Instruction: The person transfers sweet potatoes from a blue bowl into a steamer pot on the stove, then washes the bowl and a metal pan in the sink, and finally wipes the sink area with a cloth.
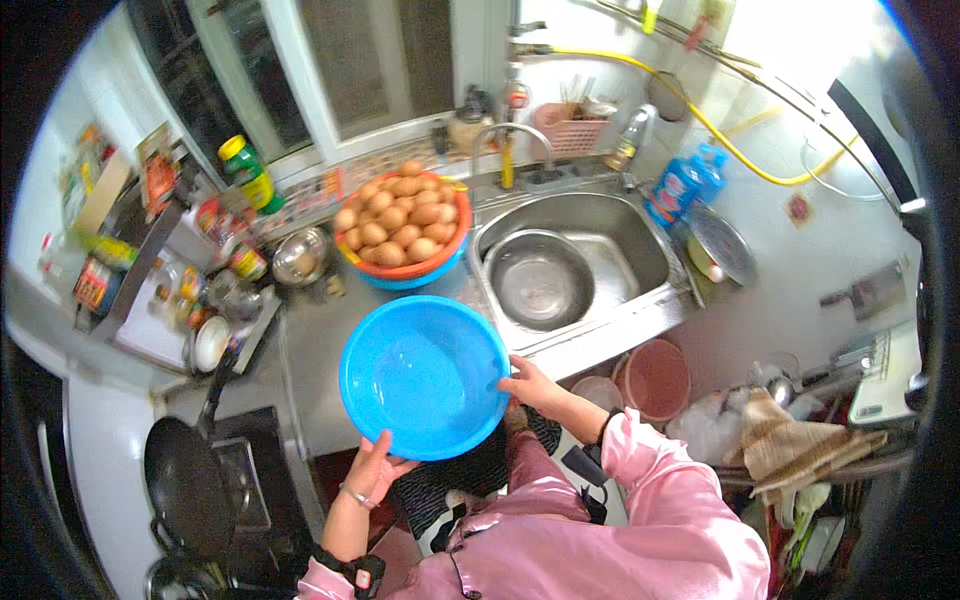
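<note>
Both my hands hold a round blue plastic basin (420, 375) by its rim, over the front edge of the metal counter (315, 322). My left hand (375, 469) grips the near left side, thumb over the rim. On the right side, my right hand (532, 386) pinches the rim. The inside of the basin is bare apart from shiny glints that may be water. Behind it, an orange basin (463, 217) heaped with brown eggs (405, 217) rests in another blue basin (420, 279).
Right of the eggs, a steel sink (645, 277) holds a metal bowl (536, 277) under a curved faucet (510, 127). A black wok (187, 487) sits on the stove at left. Beside the eggs stands a small metal bowl (300, 256). Below the sink is a pink bucket (660, 379).
</note>
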Action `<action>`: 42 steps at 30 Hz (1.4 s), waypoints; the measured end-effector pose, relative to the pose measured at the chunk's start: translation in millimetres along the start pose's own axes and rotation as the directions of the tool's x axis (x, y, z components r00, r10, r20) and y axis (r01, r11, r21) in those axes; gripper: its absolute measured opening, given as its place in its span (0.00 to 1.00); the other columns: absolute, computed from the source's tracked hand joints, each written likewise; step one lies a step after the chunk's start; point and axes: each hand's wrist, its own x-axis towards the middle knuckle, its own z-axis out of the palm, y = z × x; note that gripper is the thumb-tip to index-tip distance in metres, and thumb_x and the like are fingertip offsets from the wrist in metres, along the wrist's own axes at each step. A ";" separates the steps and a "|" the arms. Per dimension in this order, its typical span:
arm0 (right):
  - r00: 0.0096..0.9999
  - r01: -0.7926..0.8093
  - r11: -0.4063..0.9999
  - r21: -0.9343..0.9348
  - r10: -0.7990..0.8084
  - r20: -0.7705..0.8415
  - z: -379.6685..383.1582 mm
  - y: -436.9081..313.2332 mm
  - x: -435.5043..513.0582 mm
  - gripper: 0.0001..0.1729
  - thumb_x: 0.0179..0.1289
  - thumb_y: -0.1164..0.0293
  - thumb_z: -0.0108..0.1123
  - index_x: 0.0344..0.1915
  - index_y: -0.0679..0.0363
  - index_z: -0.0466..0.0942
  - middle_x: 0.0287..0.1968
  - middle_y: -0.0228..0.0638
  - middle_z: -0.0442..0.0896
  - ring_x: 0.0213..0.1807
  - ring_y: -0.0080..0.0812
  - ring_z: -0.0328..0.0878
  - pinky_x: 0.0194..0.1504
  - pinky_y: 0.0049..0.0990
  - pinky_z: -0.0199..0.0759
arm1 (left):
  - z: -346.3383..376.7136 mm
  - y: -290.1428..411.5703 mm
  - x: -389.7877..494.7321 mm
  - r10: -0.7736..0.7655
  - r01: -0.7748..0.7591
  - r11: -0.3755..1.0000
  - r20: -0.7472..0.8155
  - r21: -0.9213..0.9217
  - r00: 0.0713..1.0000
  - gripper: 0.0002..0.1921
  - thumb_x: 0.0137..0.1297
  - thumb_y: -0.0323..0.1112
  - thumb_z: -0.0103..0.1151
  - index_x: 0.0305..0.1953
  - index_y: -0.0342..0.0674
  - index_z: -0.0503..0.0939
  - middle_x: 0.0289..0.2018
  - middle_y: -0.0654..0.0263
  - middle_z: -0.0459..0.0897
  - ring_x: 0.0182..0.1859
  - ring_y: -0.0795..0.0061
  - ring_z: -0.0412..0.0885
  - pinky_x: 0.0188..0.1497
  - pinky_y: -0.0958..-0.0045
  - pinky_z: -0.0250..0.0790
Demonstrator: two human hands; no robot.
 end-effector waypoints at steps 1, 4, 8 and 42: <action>0.999 0.014 1.000 0.010 -0.013 -0.029 -16.1 -2.6 -10.8 0.34 0.56 0.73 0.57 0.63 0.67 0.57 0.36 0.41 0.78 0.24 0.28 0.74 0.25 0.25 0.69 | 15.5 -4.6 15.1 0.068 -0.071 0.996 0.064 0.046 0.996 0.32 0.65 0.43 0.54 0.65 0.44 0.51 0.60 0.54 0.64 0.55 0.54 0.73 0.50 0.53 0.74; 0.994 0.071 0.996 0.060 -0.065 -0.087 -60.1 -9.3 -24.1 0.34 0.56 0.73 0.56 0.63 0.64 0.57 0.37 0.41 0.79 0.25 0.27 0.74 0.27 0.24 0.69 | 52.3 -5.6 67.1 -0.152 0.152 0.986 -0.006 0.062 0.988 0.30 0.64 0.38 0.55 0.62 0.38 0.55 0.53 0.53 0.72 0.47 0.58 0.79 0.43 0.58 0.79; 0.991 0.094 0.982 0.165 -0.077 -0.109 -131.8 -16.2 -5.1 0.36 0.57 0.69 0.59 0.64 0.64 0.56 0.39 0.43 0.79 0.29 0.30 0.76 0.29 0.26 0.71 | 109.8 -9.1 130.3 -0.172 0.166 0.978 0.040 0.124 0.984 0.27 0.60 0.30 0.52 0.60 0.34 0.57 0.49 0.52 0.75 0.42 0.60 0.81 0.37 0.65 0.81; 0.953 0.097 0.988 0.118 -0.058 -0.299 -375.2 -22.9 110.4 0.36 0.57 0.63 0.61 0.61 0.67 0.60 0.46 0.49 0.76 0.41 0.39 0.77 0.41 0.33 0.73 | 273.9 -37.8 391.6 -0.400 0.393 0.891 -0.014 0.226 0.916 0.30 0.55 0.26 0.55 0.60 0.36 0.59 0.55 0.52 0.69 0.53 0.53 0.73 0.47 0.56 0.74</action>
